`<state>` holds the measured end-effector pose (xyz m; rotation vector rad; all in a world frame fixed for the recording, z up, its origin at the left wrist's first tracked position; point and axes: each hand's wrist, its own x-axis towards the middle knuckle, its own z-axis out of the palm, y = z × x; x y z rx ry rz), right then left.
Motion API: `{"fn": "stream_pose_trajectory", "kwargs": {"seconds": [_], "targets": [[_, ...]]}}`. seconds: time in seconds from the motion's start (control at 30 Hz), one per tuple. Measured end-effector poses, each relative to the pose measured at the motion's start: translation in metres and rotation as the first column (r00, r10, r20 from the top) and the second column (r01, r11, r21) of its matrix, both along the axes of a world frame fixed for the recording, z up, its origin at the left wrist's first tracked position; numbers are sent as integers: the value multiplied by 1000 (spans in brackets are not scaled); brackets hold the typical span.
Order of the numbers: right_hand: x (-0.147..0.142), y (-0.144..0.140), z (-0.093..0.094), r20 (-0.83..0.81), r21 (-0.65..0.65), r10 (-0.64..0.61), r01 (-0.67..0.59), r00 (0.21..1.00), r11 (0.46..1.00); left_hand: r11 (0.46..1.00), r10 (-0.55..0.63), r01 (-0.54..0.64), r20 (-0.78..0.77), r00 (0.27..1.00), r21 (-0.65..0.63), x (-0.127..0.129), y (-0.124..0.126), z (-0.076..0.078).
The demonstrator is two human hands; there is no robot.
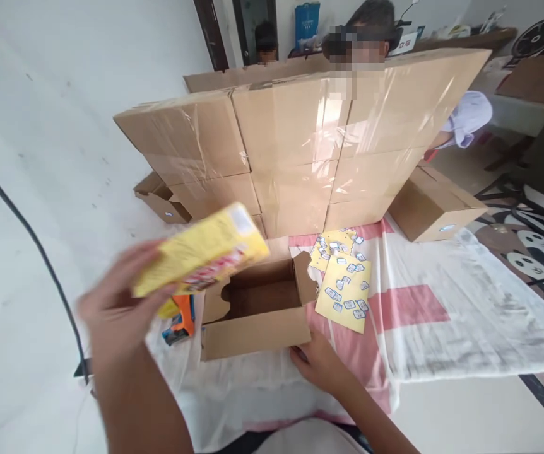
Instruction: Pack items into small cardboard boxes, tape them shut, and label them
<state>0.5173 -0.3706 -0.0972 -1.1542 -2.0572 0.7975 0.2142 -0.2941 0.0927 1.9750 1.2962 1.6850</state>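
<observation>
yellow pack (203, 251): held in the air, up and left of the open carton (257, 307), its right end over the carton's back-left corner; motion-blurred
long axis: runs lower-left to upper-right, right end raised, tilted toward the carton
left hand (115, 302): grip closed on the pack's left end, fingers wrapped under it, thumb side up; forearm rises from the bottom of the view, left of the carton
right hand (317, 362): lies at the carton's front-right corner, fingertips touching the front wall; loosely curled, holding nothing that I can see
nearer hand: left has the pack; right only touches the carton
open carton: flaps spread, inside looks empty, sits on a white-and-pink sheet (442, 328) on the floor
right of carton: yellow sticker sheets (344, 291), just beside its right flap
left of carton: orange-and-blue item (180, 321), partly under the pack
behind carton: wall of taped boxes (291, 145), a person partly hidden beyond it
</observation>
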Motion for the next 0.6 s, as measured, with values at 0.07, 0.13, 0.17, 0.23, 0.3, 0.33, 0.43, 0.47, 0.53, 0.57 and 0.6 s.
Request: {"fn": "stream_pose_trajectory", "kwargs": {"seconds": [0.07,0.13,0.17,0.23,0.3,0.33,0.43,0.47,0.53,0.57,0.6], "targets": [[1,-1,-2,-1,17,-2,2,1000,1000,974,-207,199,-68,976,-108,31,3,-21],[2,-3,-3,2,20,-19,19,1000,1000,912,-333,288,-116,936,-292,46,11,-40],[3,-3,-4,10,15,-24,24,1000,1000,882,-365,286,-159,917,-376,49,15,-48],[2,-3,-6,31,4,-26,26,999,1000,846,-397,219,-302,867,-486,49,21,-60],[1,-2,-7,35,4,-18,18,999,1000,829,-423,141,-441,792,-542,45,24,-66],[1,-1,-7,29,7,-23,22,999,1000,826,-426,97,-502,753,-556,43,25,-67],[1,-2,-9,-20,11,-33,34,999,999,848,-352,-86,-677,646,-523,40,26,-65],[2,-3,-10,-60,20,-46,47,997,999,857,-319,-144,-727,608,-496,39,24,-63],[8,-6,-8,-190,65,-125,139,974,988,863,-256,-238,-793,553,-445,42,19,-59],[12,-7,-5,-275,91,-197,230,941,969,856,-227,-286,-810,541,-431,44,15,-58],[17,-6,0,-366,102,-284,341,886,934,838,-193,-345,-821,538,-423,47,11,-58]]}}
